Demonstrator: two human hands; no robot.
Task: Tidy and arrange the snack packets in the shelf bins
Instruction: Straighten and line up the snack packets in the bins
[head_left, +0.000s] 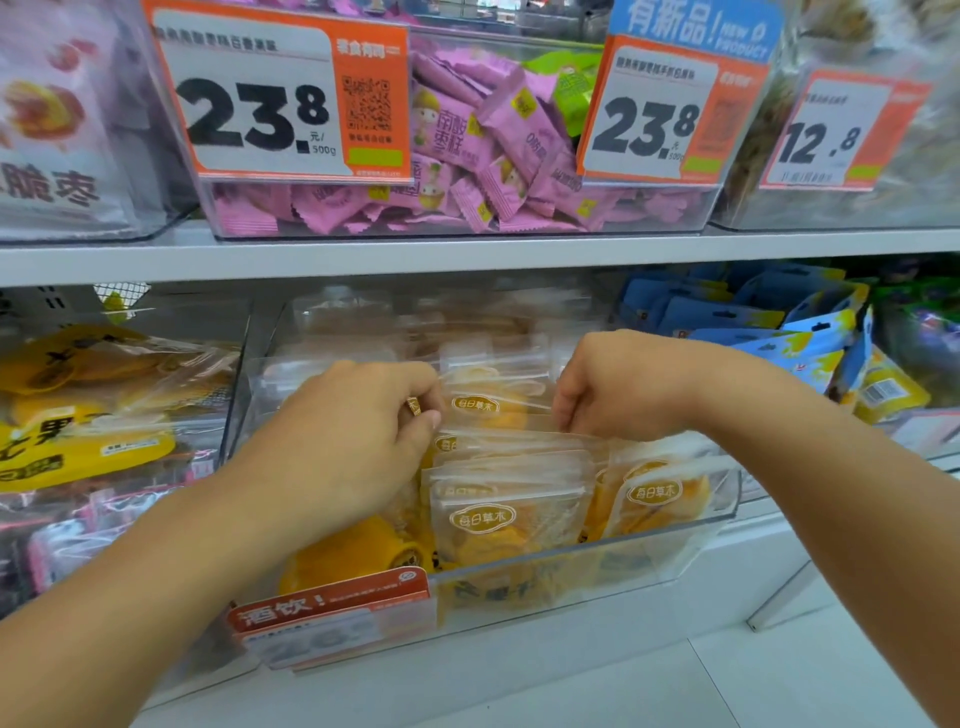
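Two hands are in the clear bin on the lower shelf, both working the row of translucent snack packets that stand on edge in it, gold oval labels facing me. My left hand has its fingers curled and its thumb pinching the top edge of a packet at the left of the row; my right hand is curled over the packet tops further back, fingertips down among them, and it looks to be gripping one, though the fingertips themselves are hidden. I judge these packets light and floppy: thin, glossy film with a soft yellow filling, so they will slide against one another and slump if let go. The stiffest part should be the sealed top strip, and that is where I would take hold, pinching it rather than squeezing the body. Counting is only partial: I can make out four gold labels, and the layered top edges suggest more packets than that, too overlapped to number. To the front left of the same bin lies one rounder yellow packet, of a different kind. One orange price tag hangs on the bin front. Above, one bin of pink wrapped sweets carries two tags reading 23.8.
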